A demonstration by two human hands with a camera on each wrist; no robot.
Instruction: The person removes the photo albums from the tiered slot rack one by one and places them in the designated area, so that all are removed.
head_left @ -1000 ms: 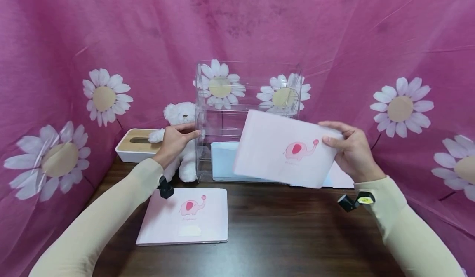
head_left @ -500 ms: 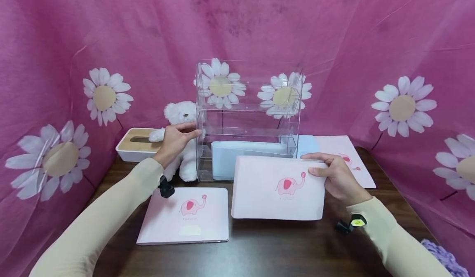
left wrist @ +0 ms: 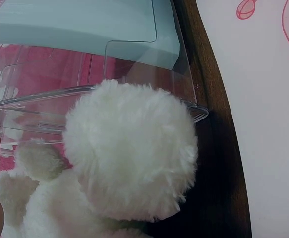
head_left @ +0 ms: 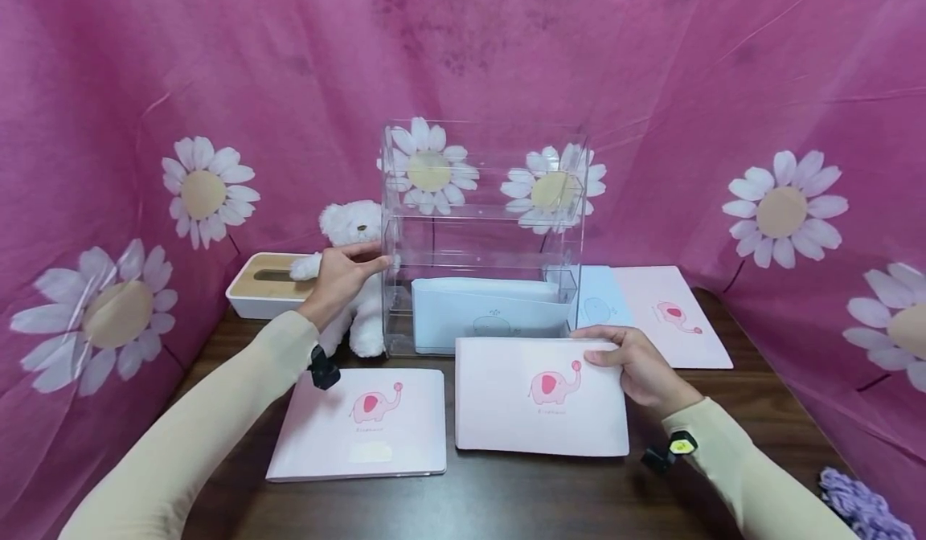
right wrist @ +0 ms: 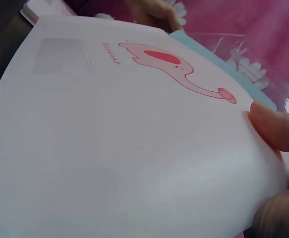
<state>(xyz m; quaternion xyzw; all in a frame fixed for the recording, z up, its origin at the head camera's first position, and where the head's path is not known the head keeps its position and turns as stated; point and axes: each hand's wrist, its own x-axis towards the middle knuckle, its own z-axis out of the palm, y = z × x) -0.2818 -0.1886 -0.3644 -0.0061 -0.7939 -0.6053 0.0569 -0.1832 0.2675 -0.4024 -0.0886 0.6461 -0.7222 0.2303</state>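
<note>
In the head view, the left hand holds the left side edge of a clear tiered rack between thumb and fingers. The right hand pinches the upper right corner of a pink elephant booklet, thumb on its cover, low in front of the rack. In the right wrist view, this booklet bows slightly near the thumb. Pale blue booklets stand in the rack's lowest tier, one with a whale drawing. Another pink elephant booklet lies flat on the table at the front left.
A white plush bear sits against the rack's left side, beside a white box with a wooden lid. Right of the rack lie a blue sheet and a pink booklet. Purple knitted material shows at the right edge.
The right hand has brought its pink booklet down and slightly left, levelling it and uncovering the blue whale booklet and the items at the right. The left hand has stayed at the rack.
</note>
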